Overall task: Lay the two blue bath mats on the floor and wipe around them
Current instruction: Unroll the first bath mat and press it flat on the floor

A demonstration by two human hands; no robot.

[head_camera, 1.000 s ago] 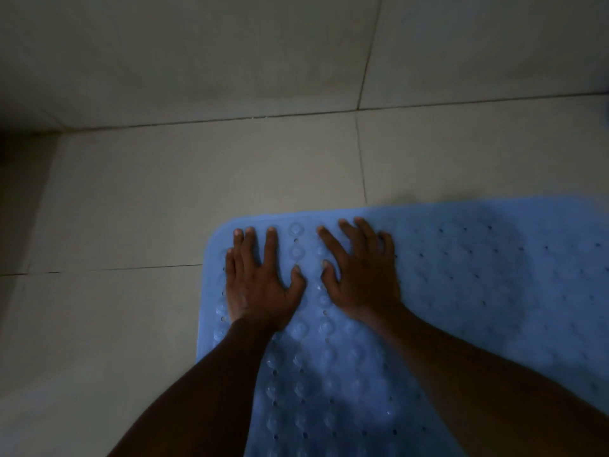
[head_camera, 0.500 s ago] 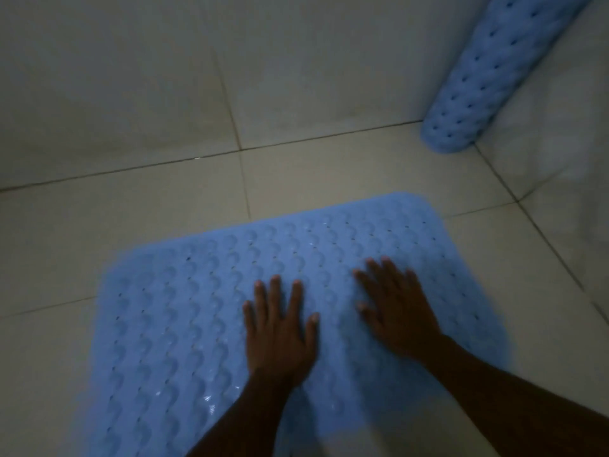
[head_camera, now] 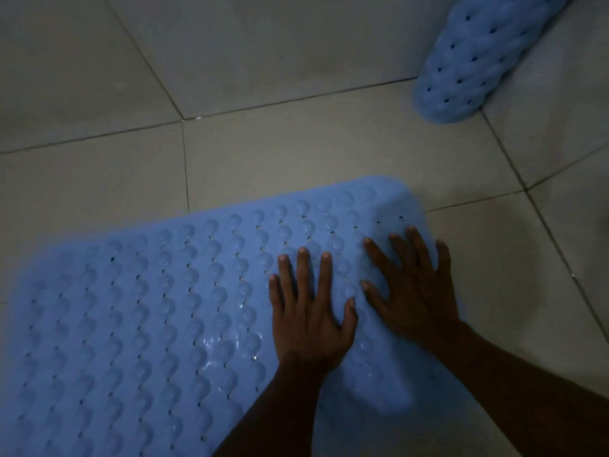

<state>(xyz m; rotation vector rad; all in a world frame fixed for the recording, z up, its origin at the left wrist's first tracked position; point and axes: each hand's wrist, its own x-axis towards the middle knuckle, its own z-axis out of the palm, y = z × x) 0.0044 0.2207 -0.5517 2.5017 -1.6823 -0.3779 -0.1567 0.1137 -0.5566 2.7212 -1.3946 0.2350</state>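
Observation:
A blue bath mat [head_camera: 158,318] with rows of bumps and small holes lies flat on the tiled floor, filling the lower left. Both my hands press on its right end with fingers spread and straight. My left hand [head_camera: 309,311] lies a little inside the mat. My right hand [head_camera: 412,285] lies close to the mat's right edge. A second blue bath mat [head_camera: 474,64], rolled into a tube, leans in the corner at the upper right, its lower end on the floor.
Pale floor tiles [head_camera: 296,153] with dark grout lines surround the mat. Tiled walls [head_camera: 263,44] rise behind and at the right, meeting in the corner where the roll stands. The light is dim.
My hands have slid along the mat from its left end to its right end, still flat on it. The view swung right, bringing the rolled mat into sight.

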